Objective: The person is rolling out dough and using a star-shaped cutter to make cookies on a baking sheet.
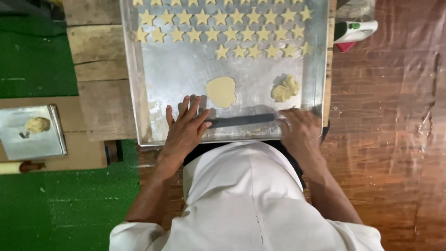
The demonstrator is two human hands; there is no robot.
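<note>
A large metal baking tray (186, 74) lies before me, with several rows of star-shaped dough cutouts (218, 32) at its far end. A flat round piece of dough (221, 91) lies near the tray's middle, and a crumpled lump of dough scraps (285, 88) sits to its right. A dark rolling pin (241, 121) lies crosswise just in front of the flat dough. My left hand (186, 128) rests flat, fingers spread, on its left end. My right hand (297, 130) covers its right end.
The tray rests on a wooden board (100, 69). At left a small metal tray (28, 139) holds a dough lump (37, 124). Green mat (37, 204) covers the left floor, wooden flooring (385, 116) the right. A white and green object (355, 30) lies at upper right.
</note>
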